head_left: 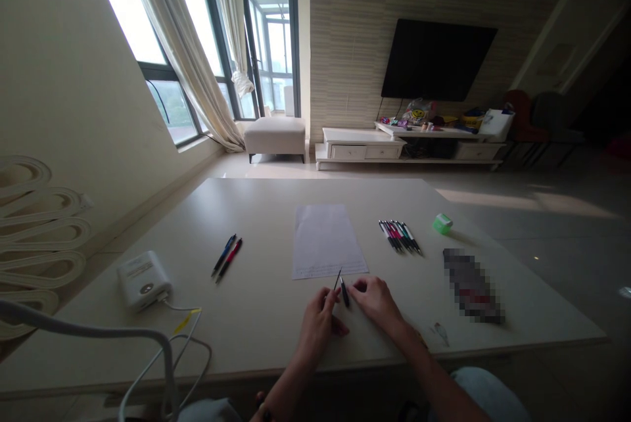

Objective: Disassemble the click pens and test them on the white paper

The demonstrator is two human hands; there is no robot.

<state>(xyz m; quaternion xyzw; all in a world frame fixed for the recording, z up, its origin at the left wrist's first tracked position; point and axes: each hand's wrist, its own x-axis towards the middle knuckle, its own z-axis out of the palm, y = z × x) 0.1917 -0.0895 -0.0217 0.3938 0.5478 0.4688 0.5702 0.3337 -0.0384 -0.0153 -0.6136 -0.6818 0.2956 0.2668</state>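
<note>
My left hand (321, 318) pinches a thin dark rod (338, 278), like a pen refill, that points up toward the paper. Just right of it, a black pen barrel (344, 293) lies on the table between my hands. My right hand (375, 301) rests beside that barrel with thumb and forefinger pressed together; whatever they hold is too small to make out. Beyond my hands is a white sheet of paper (328, 241) with faint lines of writing along its near edge.
A blue pen (224, 255) and a red pen (229, 261) lie at left, near a white power box (144, 281) with cables. On the right are a row of several pens (400, 236), a green container (442, 223), a pixelated dark object (473, 287) and a small clear piece (440, 332).
</note>
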